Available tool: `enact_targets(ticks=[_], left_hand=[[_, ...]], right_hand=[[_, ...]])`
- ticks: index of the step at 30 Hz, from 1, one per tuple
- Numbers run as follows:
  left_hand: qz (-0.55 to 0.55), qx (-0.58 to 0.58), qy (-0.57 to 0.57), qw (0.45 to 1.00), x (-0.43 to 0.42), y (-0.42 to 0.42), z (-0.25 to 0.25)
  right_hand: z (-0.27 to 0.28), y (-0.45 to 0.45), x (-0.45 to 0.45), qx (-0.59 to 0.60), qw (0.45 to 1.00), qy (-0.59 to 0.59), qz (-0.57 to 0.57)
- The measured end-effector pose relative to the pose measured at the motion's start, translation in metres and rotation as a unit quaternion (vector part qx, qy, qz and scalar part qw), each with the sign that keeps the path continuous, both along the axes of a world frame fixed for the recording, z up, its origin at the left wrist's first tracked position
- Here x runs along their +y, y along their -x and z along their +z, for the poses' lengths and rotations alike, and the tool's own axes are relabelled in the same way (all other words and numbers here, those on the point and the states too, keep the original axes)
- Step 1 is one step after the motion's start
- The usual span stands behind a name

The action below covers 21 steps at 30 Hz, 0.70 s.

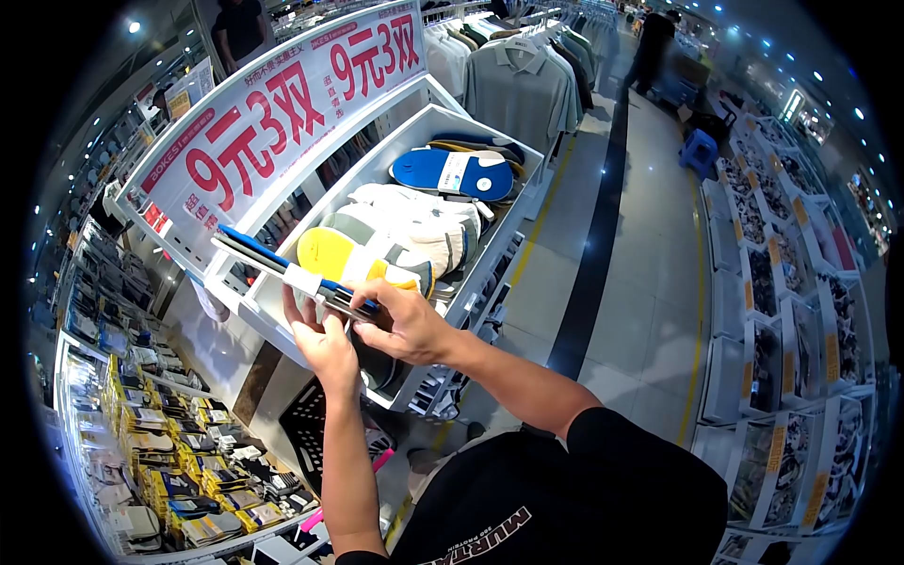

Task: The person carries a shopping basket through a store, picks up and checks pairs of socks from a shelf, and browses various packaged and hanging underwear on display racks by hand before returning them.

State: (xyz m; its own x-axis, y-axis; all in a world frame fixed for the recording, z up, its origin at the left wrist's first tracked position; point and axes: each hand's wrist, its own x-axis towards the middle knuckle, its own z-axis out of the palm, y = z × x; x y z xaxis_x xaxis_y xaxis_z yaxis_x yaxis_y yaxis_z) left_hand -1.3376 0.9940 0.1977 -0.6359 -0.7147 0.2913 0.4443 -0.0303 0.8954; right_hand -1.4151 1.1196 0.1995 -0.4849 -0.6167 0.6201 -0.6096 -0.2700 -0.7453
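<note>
Pressure from my right hand (410, 325), pinching one end of the flat stack (252, 249), could slide its layers out of the white band (302, 281) while my left hand (330, 353) grasps it from below, and loose pieces could then drop into the white bin (266, 319) underneath.

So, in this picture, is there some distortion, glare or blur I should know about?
Head view: strong wide-angle distortion, the right-hand shelves curve and the corners go black; ceiling lights glare and reflect off the floor; the black shirt loses detail; left hand, right hand and held packet look fairly sharp, the distant person soft.
</note>
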Motion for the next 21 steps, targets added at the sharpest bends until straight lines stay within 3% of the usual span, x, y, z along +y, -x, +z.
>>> enact_targets(ticks=[16, 21], left_hand=[[0.017, -0.033, 0.049, 0.998, 0.0025, 0.0013, -0.0016], [0.006, -0.036, 0.080, 0.996, 0.0025, -0.0003, 0.0018]], right_hand=[[-0.0041, 0.0010, -0.0023, 0.042, 0.998, 0.035, -0.026], [-0.0071, -0.0005, 0.0000, -0.029, 0.998, 0.035, -0.032]])
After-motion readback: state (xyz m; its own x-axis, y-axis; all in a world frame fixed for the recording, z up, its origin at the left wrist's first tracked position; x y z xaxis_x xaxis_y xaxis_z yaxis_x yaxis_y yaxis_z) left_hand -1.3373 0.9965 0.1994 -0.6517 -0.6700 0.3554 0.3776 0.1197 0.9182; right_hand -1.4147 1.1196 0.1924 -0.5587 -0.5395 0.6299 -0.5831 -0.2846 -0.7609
